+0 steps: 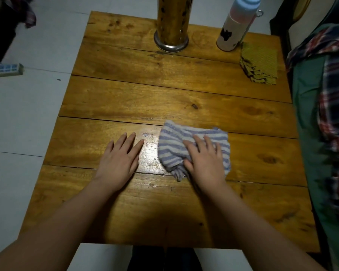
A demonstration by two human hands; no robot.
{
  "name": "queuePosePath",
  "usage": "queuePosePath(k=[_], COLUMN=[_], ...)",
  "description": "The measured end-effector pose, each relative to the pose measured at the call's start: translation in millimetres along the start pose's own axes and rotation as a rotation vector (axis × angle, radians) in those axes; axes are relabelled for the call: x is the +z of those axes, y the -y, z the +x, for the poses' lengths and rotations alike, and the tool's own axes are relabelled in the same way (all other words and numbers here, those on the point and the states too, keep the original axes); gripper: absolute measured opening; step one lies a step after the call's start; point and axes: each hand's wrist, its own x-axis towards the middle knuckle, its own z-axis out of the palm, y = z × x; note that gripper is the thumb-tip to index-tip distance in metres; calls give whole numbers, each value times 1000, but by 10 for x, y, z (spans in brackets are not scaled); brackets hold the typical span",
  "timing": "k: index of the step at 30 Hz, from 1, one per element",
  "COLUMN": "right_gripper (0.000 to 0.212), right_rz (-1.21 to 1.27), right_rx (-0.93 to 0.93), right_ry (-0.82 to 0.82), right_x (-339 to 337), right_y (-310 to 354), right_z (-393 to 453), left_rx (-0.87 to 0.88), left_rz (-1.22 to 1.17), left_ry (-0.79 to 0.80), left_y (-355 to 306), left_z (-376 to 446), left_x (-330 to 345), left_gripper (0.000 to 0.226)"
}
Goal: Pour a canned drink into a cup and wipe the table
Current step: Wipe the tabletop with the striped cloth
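Table (110, 98) boards stretch wide and bare past our hands. Our left hand (118, 160) lies flat, fingers straight. Our right hand (205, 160) presses the striped cloth (172, 141), fingers spread.

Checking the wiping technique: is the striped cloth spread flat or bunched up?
Bunched up. The striped cloth lies crumpled in folds on the table, with the right hand pressing on top of it.
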Motion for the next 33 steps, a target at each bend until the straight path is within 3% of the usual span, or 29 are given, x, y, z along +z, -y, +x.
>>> queuePosePath(k=[4, 6, 9, 15, 24, 33], right_gripper=[50, 46, 45, 53, 47, 48], right_rz=[-9, 18, 19, -15, -16, -23], right_rx=[287, 340, 244, -142, 145, -263], right_ry=[-74, -95, -69, 63, -50, 34], right_x=[-67, -92, -60, 36, -86, 53], right_y=[-460, -483, -246, 209, -425, 97], right_z=[98, 131, 135, -145, -3, -136], left_rx=[-22, -34, -61, -127, -197, -246], left_rz=[-6, 9, -5, -55, -102, -100], left_ry=[28, 35, 32, 44, 42, 38], left_y=[-7, -15, -47, -107, -170, -150], left_z=[-24, -45, -93, -183, -283, -356], left_x=[1, 1, -6, 18, 52, 40], left_gripper=[53, 53, 52, 53, 52, 50])
